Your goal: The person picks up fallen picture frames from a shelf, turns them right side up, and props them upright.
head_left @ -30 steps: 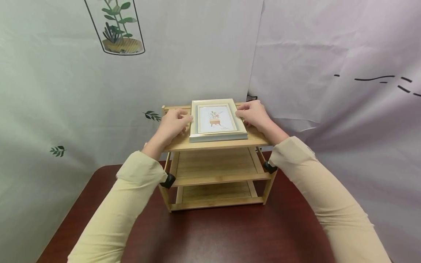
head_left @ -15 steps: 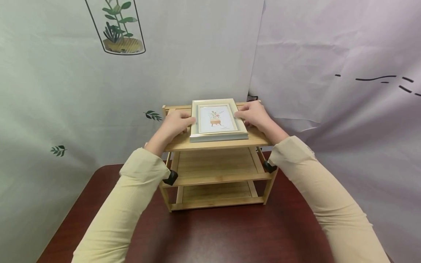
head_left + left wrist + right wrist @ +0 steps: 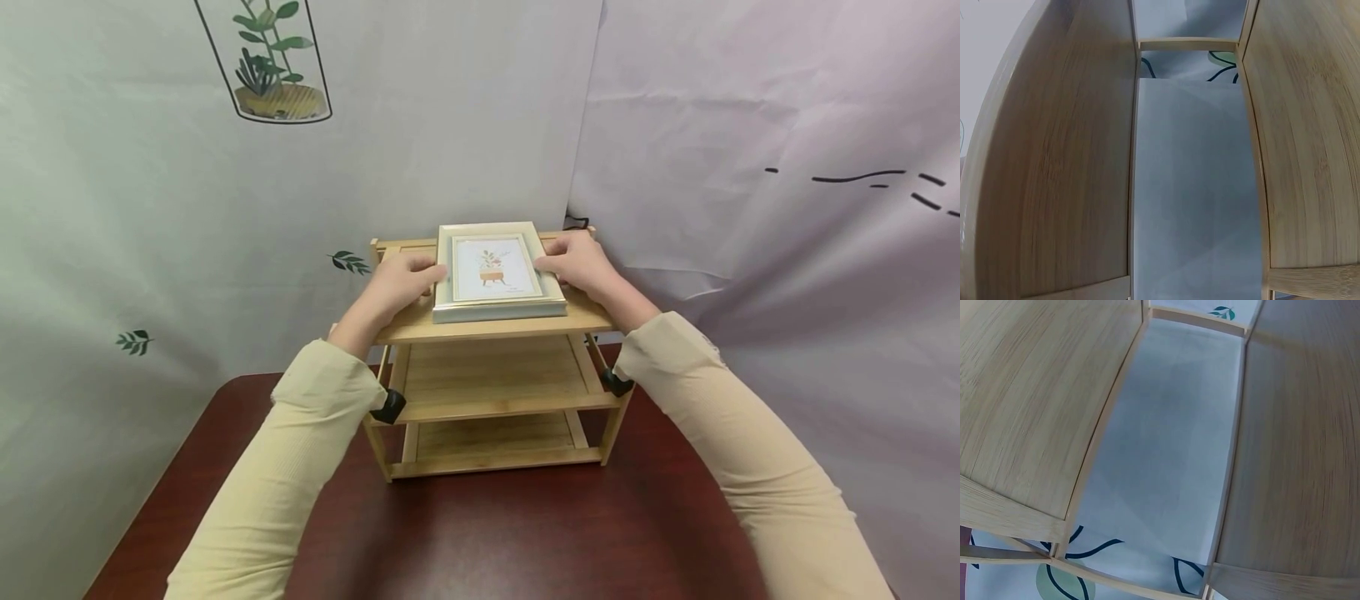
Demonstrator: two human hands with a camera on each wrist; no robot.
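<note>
A cream and gold picture frame (image 3: 497, 268) with a potted-plant print lies face up on the top board of a three-tier wooden shelf (image 3: 495, 410). My left hand (image 3: 396, 287) holds the frame's left side, its thumb over the edge. Opposite it, my right hand (image 3: 581, 262) grips the right side with the thumb on the border. The other fingers are partly hidden beside the frame. Both wrist views show only the space between the shelf's boards, with an upper board (image 3: 1060, 150) and a lower board (image 3: 1310, 125) in the left one; neither hand's grip appears there.
The shelf stands on a dark red table (image 3: 480, 533). Close behind it hangs a pale cloth backdrop (image 3: 465, 117) with plant prints. Black wrist straps (image 3: 388, 407) sit just in front of the shelf's middle tier.
My left hand has shifted slightly right, and its thumb now overlaps the picture frame's edge further. My right hand and the frame have hardly moved.
</note>
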